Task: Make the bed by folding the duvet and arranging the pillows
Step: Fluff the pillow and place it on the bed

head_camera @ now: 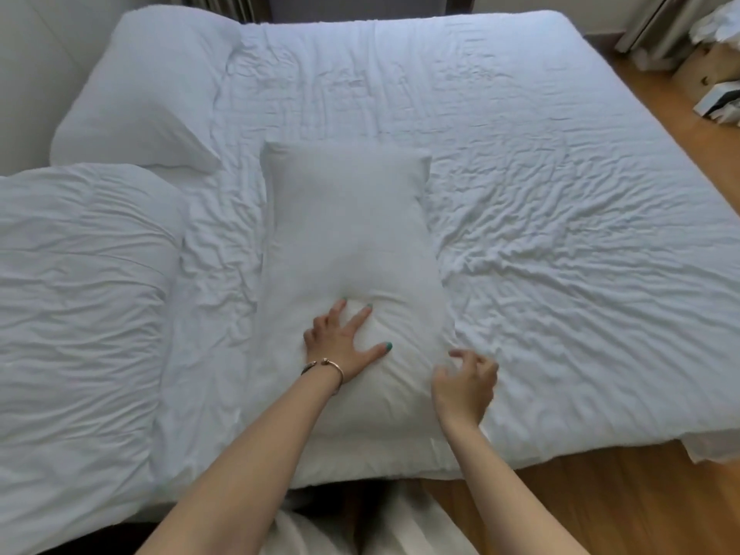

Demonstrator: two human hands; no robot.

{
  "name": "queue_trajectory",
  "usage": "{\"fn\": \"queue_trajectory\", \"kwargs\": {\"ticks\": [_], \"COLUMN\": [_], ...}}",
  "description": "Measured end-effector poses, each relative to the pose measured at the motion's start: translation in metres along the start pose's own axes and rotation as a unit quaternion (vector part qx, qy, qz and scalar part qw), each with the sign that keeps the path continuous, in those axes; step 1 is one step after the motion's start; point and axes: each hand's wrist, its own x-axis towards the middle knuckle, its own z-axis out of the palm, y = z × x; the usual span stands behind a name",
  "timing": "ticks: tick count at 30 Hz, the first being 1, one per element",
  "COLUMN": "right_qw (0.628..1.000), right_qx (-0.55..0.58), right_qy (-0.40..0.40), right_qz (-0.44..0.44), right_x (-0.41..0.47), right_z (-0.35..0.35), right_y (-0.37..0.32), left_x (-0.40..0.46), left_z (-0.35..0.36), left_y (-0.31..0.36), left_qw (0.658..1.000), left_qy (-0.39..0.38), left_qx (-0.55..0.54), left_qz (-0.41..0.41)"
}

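Observation:
A long white pillow (pixel 348 234) lies lengthwise across the middle of the bed, one end at the near edge. My left hand (pixel 340 342), with a bracelet on the wrist, presses flat on its near part, fingers spread. My right hand (pixel 466 380) hovers at the pillow's right edge with fingers curled and apart, holding nothing. A second white pillow (pixel 140 94) lies at the far left by the wall. A third white pillow or bundled duvet (pixel 80 294) covers the near left of the bed. The wrinkled white sheet (pixel 560 214) is bare on the right.
Wooden floor (pixel 600 506) runs along the near and right sides of the bed. Boxes and white clutter (pixel 716 74) stand at the far right by a curtain. A pale wall (pixel 36 66) borders the left. White fabric hangs below me at the bed's edge.

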Motion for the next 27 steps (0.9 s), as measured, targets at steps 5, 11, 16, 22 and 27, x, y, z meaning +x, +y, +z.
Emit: {"fn": "queue_trajectory", "kwargs": {"ticks": [5, 11, 16, 22, 27], "right_qw": [0.948, 0.89, 0.985, 0.965, 0.943], "right_qx": [-0.14, -0.26, 0.011, 0.097, 0.183], "right_qy": [-0.14, -0.289, -0.11, -0.241, -0.273], "right_qz": [-0.25, -0.24, -0.133, 0.02, -0.06], "right_x": [0.053, 0.098, 0.124, 0.159, 0.15], "right_z": [0.032, 0.08, 0.083, 0.072, 0.076], "right_y": [-0.066, -0.055, -0.075, -0.076, -0.074], "left_x": [0.035, 0.057, 0.086, 0.107, 0.101], "left_z": [-0.003, 0.03, 0.019, 0.007, -0.001], "left_y": [-0.013, -0.045, -0.052, -0.104, -0.122], "left_qw": [0.996, 0.99, 0.967, 0.903, 0.854], "left_qy": [0.02, -0.018, 0.085, 0.096, 0.048], "left_qx": [-0.032, -0.035, -0.132, -0.249, -0.471], "left_qz": [-0.083, -0.133, -0.198, -0.337, -0.216]}}
